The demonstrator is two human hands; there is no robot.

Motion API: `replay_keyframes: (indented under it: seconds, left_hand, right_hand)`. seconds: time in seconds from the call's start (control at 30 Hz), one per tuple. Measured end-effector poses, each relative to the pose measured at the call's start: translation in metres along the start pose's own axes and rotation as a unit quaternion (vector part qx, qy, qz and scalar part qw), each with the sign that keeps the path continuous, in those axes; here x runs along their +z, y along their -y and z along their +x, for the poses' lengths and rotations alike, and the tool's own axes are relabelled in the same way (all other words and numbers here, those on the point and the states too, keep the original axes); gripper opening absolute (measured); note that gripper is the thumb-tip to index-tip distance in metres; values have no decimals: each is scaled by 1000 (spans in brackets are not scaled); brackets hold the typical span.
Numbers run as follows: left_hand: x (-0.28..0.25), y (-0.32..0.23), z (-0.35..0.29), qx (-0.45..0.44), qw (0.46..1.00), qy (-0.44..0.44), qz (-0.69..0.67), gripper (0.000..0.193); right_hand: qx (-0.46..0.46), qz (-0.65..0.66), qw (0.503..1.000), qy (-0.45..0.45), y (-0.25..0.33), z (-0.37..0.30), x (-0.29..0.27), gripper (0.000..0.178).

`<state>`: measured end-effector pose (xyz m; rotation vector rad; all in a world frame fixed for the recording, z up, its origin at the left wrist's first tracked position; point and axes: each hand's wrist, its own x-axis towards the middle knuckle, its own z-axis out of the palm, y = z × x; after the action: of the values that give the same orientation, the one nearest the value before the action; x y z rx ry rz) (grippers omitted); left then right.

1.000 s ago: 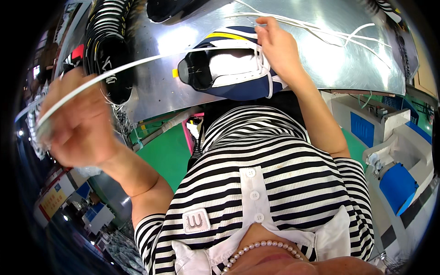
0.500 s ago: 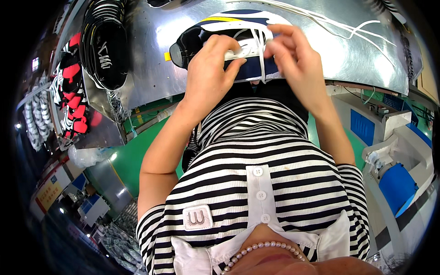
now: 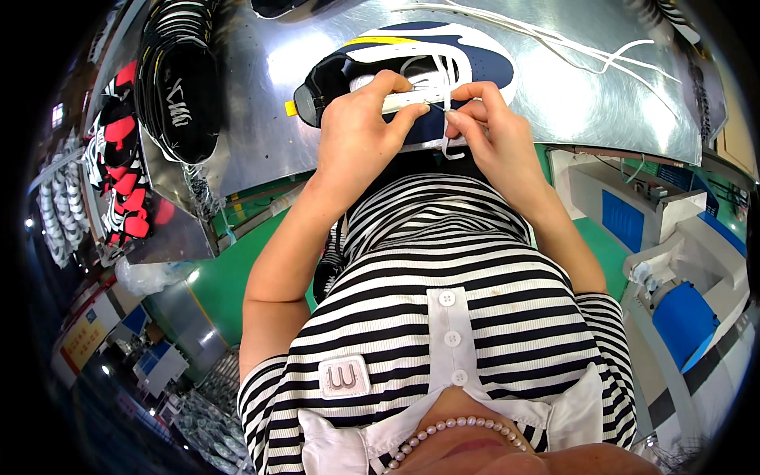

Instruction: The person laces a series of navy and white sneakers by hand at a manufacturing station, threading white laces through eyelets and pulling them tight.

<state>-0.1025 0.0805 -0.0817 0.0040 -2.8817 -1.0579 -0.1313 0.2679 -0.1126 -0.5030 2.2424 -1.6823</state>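
A navy and white sneaker (image 3: 495, 71) with a yellow stripe and yellow heel tab lies on its side on the metal table, toe to the right. My left hand (image 3: 358, 131) pinches the near edge of its opening between thumb and fingers. White shoelace (image 3: 448, 75) runs across the eyelet rows, and a loose end hangs over the near side. My right hand (image 3: 495, 131) is closed at the near eyelet row, fingertips pressed together by the lace. A short thin dark strand shows between the two hands; its kind is too small to tell. My right fingertips partly hide the lace.
Several loose white laces (image 3: 554, 43) lie on the metal table (image 3: 253, 111) at the far right. A stack of black shoe parts (image 3: 178, 87) stands at the left. Red, black and white pieces (image 3: 123, 174) hang beyond the left edge. Grey and blue equipment (image 3: 681, 317) stands at the right.
My right hand has moved left and down from the lace's far side to the near eyelet row, and its fingers have closed. The sneaker has shifted slightly toward me.
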Motion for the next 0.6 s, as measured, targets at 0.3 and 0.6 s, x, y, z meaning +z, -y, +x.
replay_keyframes:
  seconds: [0.3,0.6]
  left_hand:
    - [4,9,-2,162,986,2,-35,23]
    - [9,17,-15,211,976,-57,24,43]
  right_hand:
    - [67,101,992,12,4,25,17,18]
    - [-99,-161,982,-18,35,18,-36,17]
